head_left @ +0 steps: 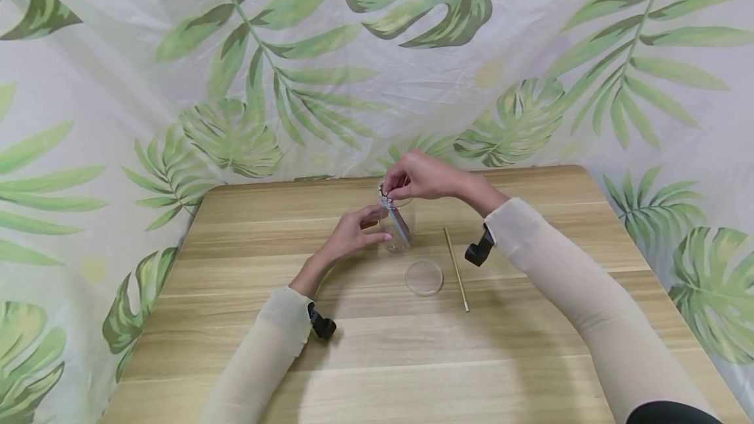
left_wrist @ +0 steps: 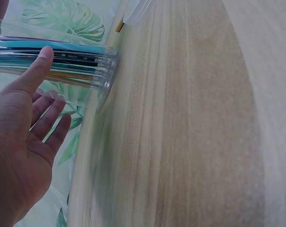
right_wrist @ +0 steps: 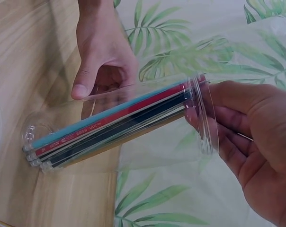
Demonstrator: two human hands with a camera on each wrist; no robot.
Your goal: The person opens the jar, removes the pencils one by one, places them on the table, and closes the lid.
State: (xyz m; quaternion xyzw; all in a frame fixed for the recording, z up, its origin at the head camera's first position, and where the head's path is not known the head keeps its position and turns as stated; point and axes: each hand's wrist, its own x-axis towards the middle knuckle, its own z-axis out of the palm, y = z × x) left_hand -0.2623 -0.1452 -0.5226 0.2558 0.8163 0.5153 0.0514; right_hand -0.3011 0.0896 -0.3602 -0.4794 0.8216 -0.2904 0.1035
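Observation:
An upright clear plastic jar with a bundle of pencils leaning inside stands near the table's back edge. The pencils are light blue, red, dark and gold, with pale tips at the jar's bottom. My left hand holds the jar's left side, thumb in front and fingers behind. At the jar's mouth, my right hand pinches the upper ends of the pencils, with fingertips inside the rim; this hand partly hides those ends. In the left wrist view, the thumb of my left hand overlaps the jar's wall.
A round clear lid lies flat on the wooden table in front of the jar. Right of the lid lies a single gold pencil, its pale tip toward me. A leaf-patterned cloth hangs behind the table.

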